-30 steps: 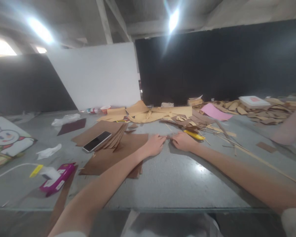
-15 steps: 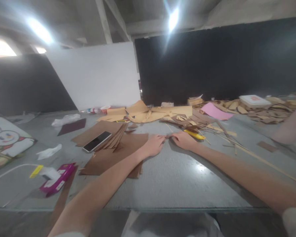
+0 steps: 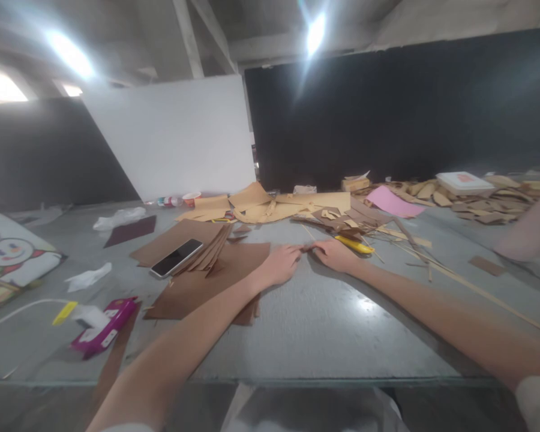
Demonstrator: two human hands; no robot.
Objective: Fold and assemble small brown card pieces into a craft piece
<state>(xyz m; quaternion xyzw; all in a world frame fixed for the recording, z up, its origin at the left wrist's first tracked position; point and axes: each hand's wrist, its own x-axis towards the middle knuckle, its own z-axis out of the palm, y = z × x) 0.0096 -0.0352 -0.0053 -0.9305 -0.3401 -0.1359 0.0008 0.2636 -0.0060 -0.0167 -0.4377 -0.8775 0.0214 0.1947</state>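
My left hand (image 3: pixel 282 264) rests at the right edge of a brown sheet stack (image 3: pixel 234 270), its fingers bent and closed. Close beside it, my right hand (image 3: pixel 335 255) lies on the grey table with its fingers drawn together. The two sets of fingertips nearly meet, and a small brownish bit shows between them, too small to name. Just past my right hand lies a yellow-handled cutter (image 3: pixel 354 245). A phone (image 3: pixel 177 258) sits on brown sheets to the left.
Brown and tan offcuts (image 3: pixel 342 222) are heaped along the back, with a pink sheet (image 3: pixel 393 201) and a white box (image 3: pixel 465 183) at right. A purple power strip (image 3: pixel 105 330) with a white cable lies at left. The table's front edge (image 3: pixel 324 381) runs nearby.
Both hands keep nearly the same place and pose. The camera view has shifted very slightly; nothing on the table has visibly moved.
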